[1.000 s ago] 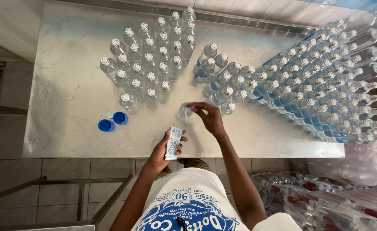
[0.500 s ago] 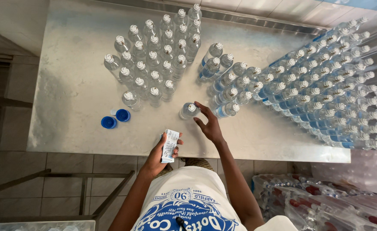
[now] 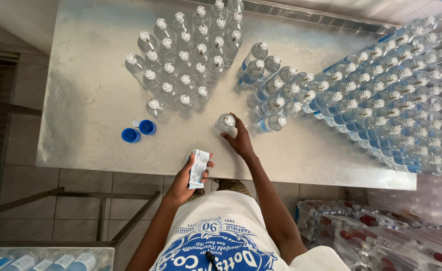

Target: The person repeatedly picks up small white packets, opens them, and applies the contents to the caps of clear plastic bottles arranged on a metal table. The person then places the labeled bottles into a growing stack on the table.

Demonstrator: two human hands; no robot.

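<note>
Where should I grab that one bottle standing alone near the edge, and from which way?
Probably by its upper body just under the cap. The lone bottle stands upright, with open table on its left and near sides. The right hand already touches it from the near right, coming from above. Labelled bottles crowd its right.

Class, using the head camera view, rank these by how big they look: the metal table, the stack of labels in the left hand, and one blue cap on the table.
1. Metal table, by far the largest.
2. Stack of labels in the left hand; it sits nearer the camera, though the gap looks real.
3. Blue cap, smallest.
</note>
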